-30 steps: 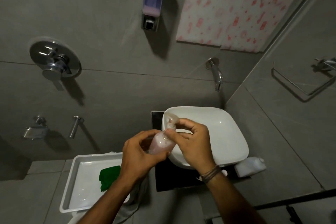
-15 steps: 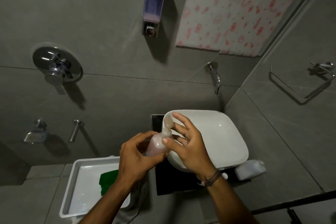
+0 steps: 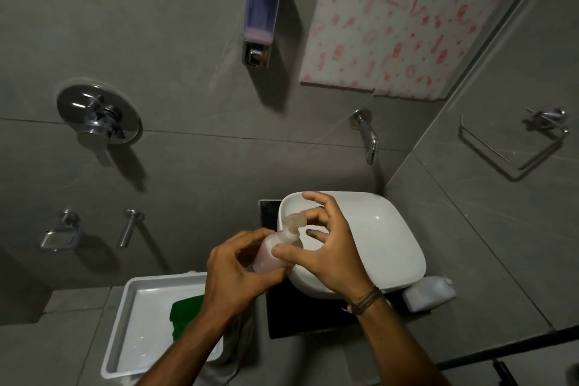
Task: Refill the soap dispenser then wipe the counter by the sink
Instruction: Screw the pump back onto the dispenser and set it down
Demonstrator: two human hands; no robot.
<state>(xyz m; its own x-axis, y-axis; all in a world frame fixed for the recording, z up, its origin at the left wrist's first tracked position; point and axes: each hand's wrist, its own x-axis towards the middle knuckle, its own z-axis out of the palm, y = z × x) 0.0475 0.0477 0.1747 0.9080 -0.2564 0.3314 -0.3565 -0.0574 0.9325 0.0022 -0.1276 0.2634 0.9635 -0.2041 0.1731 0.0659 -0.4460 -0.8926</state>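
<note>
The left hand (image 3: pixel 238 269) is clenched round the body of a small translucent plastic bottle of pale pink liquid soap (image 3: pixel 271 255), held just over the near-left rim of the white glossy ceramic basin (image 3: pixel 391 238). The right hand (image 3: pixel 326 247) pinches the bottle's shoulder with its thumb while its fingertips (image 3: pixel 313 216) work the cloudy flip cap (image 3: pixel 293 222), which looks hinged open. The risk, as I judge it: smooth plastic squeezed hard could spurt soap onto the dark polished desk (image 3: pixel 300 320) below the hands, or slip free. The wall-mounted clear rectangular soap dispenser with a chrome push button (image 3: pixel 261 9) sits well above both hands, nearly empty. Below the left wrist, a folded green cloth (image 3: pixel 185 316) lies in a white plastic tray (image 3: pixel 138 298)
</note>
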